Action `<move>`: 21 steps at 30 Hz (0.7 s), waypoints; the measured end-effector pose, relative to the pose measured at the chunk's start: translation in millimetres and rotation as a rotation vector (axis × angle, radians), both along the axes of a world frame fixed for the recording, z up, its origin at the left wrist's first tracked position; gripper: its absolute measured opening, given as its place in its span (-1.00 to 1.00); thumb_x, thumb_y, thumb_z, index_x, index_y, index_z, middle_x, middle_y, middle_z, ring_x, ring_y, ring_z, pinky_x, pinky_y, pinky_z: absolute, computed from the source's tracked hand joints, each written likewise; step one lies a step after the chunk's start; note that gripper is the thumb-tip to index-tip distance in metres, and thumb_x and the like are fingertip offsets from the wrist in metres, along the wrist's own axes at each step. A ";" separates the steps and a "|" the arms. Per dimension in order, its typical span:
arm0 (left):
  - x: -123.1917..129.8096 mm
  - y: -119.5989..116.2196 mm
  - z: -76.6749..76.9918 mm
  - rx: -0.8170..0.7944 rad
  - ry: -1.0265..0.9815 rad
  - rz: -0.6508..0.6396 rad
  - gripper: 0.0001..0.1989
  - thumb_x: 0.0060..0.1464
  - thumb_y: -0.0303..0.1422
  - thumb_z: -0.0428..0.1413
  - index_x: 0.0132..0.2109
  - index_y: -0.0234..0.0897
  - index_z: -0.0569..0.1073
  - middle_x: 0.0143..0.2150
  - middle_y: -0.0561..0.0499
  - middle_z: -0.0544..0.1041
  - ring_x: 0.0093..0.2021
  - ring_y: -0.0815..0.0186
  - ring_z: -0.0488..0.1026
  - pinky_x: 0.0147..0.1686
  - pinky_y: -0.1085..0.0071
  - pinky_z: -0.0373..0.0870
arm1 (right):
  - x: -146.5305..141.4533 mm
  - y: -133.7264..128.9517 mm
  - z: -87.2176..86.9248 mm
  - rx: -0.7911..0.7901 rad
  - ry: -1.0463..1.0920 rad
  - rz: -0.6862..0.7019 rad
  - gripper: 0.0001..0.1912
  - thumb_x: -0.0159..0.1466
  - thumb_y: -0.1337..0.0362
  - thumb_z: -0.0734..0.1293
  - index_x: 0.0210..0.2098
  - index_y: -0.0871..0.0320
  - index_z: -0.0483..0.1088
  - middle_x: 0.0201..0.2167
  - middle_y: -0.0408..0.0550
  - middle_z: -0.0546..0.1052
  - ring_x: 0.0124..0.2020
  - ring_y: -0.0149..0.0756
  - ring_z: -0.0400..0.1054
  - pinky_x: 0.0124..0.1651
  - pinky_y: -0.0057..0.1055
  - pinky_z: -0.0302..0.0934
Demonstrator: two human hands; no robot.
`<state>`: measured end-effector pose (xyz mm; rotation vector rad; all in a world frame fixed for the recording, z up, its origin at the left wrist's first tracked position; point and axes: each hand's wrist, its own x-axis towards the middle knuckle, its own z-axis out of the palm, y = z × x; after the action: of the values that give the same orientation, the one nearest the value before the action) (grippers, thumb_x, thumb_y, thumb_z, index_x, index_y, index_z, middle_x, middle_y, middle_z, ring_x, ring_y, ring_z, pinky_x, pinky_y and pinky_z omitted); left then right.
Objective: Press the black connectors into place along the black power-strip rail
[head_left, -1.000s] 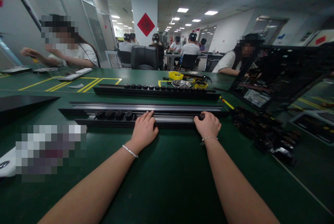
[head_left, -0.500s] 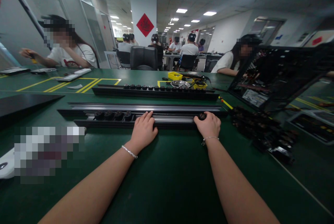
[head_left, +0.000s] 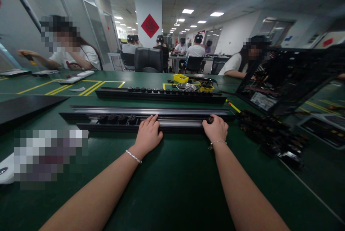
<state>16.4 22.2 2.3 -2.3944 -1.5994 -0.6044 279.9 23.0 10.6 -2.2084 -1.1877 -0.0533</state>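
Note:
A long black metal rail [head_left: 179,129], shaped like a trough, lies across the table in front of me. Several round black socket modules [head_left: 122,119] sit in a row in its left part. My left hand [head_left: 148,134] grips the rail just right of that row, fingers over the channel and thumb on the near side. At the rail's right end, my right hand [head_left: 216,128] is closed on another black socket module [head_left: 210,120], mostly hidden by the fingers. Whether this one is seated in the channel I cannot tell.
Behind lies another black rail [head_left: 151,111], then one filled with modules [head_left: 167,95]. Yellow bins [head_left: 180,78] and a metal dish [head_left: 185,87] stand farther back. A heap of black parts [head_left: 272,139] is at right. Co-workers sit at left [head_left: 77,56] and right [head_left: 233,65].
My right hand has shifted very slightly right, and the module in it looks turned, with less of its face showing. My left hand stays put on the rail.

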 end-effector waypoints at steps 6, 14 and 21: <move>-0.4 0.1 0.0 0.002 0.007 0.000 -0.76 0.05 -0.31 -0.01 -0.14 -0.23 0.42 0.27 -0.09 0.24 0.27 0.11 0.13 0.14 0.12 0.15 | 3.9 2.0 -2.1 0.049 0.005 -0.002 -0.54 0.12 0.17 0.20 0.01 0.13 0.31 0.03 0.05 0.37 0.06 -0.07 0.14 0.07 -0.22 0.02; 0.0 -0.6 0.7 0.004 -0.004 -0.006 -0.76 0.05 -0.31 -0.01 -0.14 -0.24 0.43 0.27 -0.10 0.24 0.27 0.11 0.13 0.15 0.12 0.14 | 13.4 4.7 -5.1 0.077 0.026 0.021 -0.54 0.13 0.19 0.19 0.01 0.17 0.28 -0.03 0.08 0.41 0.03 -0.10 0.19 0.07 -0.24 0.01; 1.6 -0.7 1.9 -0.014 -0.020 -0.005 -0.76 0.04 -0.32 -0.01 -0.14 -0.22 0.43 0.26 -0.09 0.25 0.27 0.12 0.12 0.15 0.12 0.13 | 15.9 3.5 -3.8 0.065 0.061 0.000 -0.51 0.11 0.13 0.21 0.02 0.17 0.25 -0.03 0.10 0.40 0.02 -0.08 0.21 0.05 -0.23 0.04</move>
<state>18.0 21.4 4.3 -2.4108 -1.6114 -0.6218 295.8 26.5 6.8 -2.1387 -1.1369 -0.0245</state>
